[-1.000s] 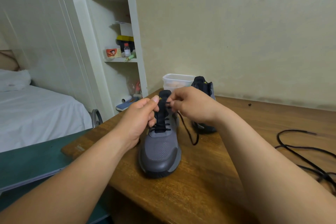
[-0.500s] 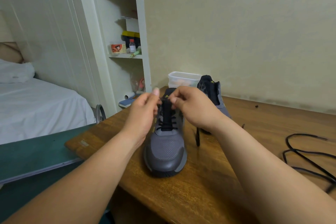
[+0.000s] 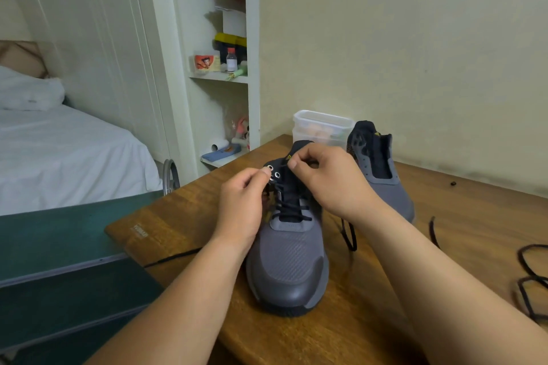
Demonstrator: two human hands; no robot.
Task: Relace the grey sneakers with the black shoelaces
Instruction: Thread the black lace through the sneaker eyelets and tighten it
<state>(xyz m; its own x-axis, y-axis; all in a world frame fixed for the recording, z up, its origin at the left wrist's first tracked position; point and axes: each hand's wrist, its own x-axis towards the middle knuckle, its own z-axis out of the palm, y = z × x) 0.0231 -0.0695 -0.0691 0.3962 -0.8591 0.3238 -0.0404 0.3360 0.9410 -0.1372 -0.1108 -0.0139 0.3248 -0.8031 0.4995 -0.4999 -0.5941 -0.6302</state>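
"Grey mesh sneaker (image 3: 289,261) is sitting toe-fwd on brown wooden table (image 3: 341,332), thin black shoelace (image 3: 292,207) crossing its lower eyelets." – Photog
"Hands?" – Desk
"L hand (image 3: 241,204) is pinching collar by top eyelets; R hand (image 3: 329,181) is pinching lace at tongue. 2nd grey sneaker (image 3: 382,181) is standing just behind." – Photog

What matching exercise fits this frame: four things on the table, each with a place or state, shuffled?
Things: 1 near sneaker; 2 far sneaker; 3 loose lace; 4 plastic box.
Places: A at the table's right edge; B at the back, behind the near sneaker; C partly laced, between left hand and right hand; D unlaced, right of the box.
Pairs: 1-C; 2-D; 3-A; 4-B.
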